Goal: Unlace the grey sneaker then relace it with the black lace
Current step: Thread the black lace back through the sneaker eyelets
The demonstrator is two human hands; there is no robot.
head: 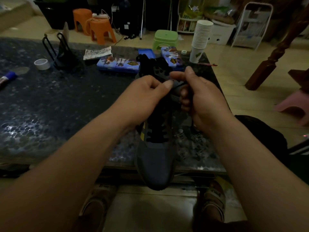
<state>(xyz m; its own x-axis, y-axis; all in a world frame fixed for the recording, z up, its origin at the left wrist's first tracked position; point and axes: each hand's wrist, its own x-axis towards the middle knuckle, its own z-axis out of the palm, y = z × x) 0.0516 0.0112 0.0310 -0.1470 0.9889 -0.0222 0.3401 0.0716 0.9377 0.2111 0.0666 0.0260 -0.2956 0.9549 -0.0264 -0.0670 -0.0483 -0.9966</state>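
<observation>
- The grey sneaker (155, 163) is laid on its sole at the near edge of the table (50, 97), with its suede-like toe overhanging towards 6 o'clock; a yellow stripe is seen on its side.
- The black lace (156, 131) is threaded flat across the lower eyelets.
- The perforated eyelet strip at the sneaker's 12 o'clock end is pinched between the curled thumb and forefinger of the left hand (147, 96); whether lace is caught there cannot be told.
- The same strip is gripped from 3 o'clock by the right hand (202, 99), thumb on top and fingers curled beneath.
- Glossy blue printed tins (118, 64) are set at 12 o'clock; their gold emblem is too blurred to be read.
- A ribbed stack of paper cups (201, 36) is stood at 1 o'clock, and a tape roll (41, 64) at 10 o'clock.
</observation>
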